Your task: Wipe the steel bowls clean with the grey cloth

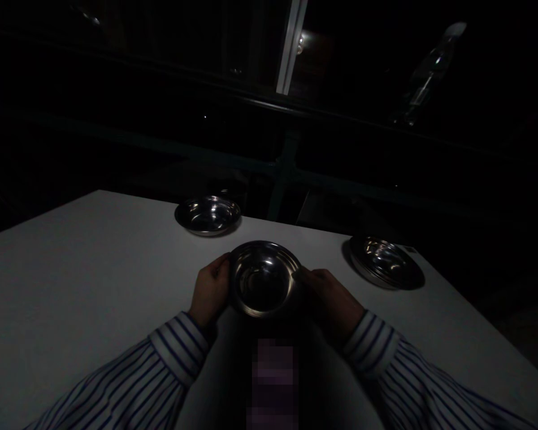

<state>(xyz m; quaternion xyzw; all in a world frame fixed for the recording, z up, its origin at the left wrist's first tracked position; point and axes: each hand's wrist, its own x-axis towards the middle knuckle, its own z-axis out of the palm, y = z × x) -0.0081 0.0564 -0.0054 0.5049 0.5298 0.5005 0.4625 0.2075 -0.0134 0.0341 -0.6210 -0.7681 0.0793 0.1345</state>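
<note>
A shiny steel bowl (263, 278) is in front of me over the white table (89, 269), gripped on both sides. My left hand (210, 292) curls round its left rim. My right hand (329, 298) grips its right rim. Both sleeves are white with dark stripes. I cannot tell whether the bowl rests on the table or is lifted off it.
A second steel bowl (207, 215) sits at the table's far edge, left of centre. A stack of steel plates or shallow bowls (385, 261) lies at the right. Beyond the table the room is dark, with a railing (287, 161) and a pale post (291, 45).
</note>
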